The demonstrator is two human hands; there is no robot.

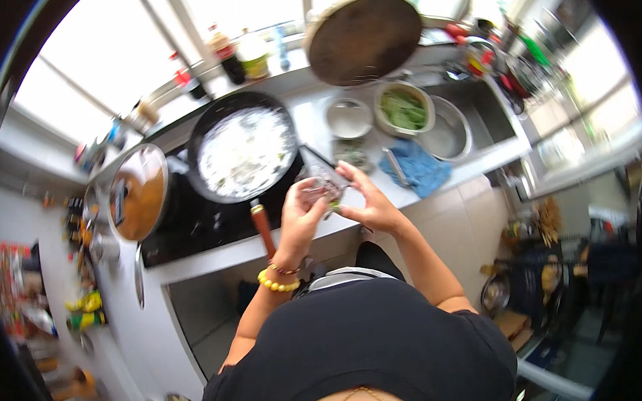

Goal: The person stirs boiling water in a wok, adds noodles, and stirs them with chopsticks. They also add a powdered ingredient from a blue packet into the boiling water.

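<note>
My left hand (301, 218), with a yellow beaded bracelet at the wrist, holds a small clear plastic packet or container (321, 188) with dark contents. At its right side is my right hand (374, 204), thumb and fingers spread around its edge; whether they grip it is blurred. A small green bit shows by the right thumb. To the left of both hands, a black frying pan (196, 167) rests on the black cooktop (199, 232). White, foamy-looking contents (247, 150) fill it, and its brown handle (262, 227) points towards me.
A glass-lidded pot (139, 191) stands left. Behind the counter are a large round lid or board (365, 39) and bottles (228, 57). To the right are a white bowl (350, 118), leafy greens (404, 109), a metal basin (455, 128), a blue cloth (423, 170) and the sink (481, 108).
</note>
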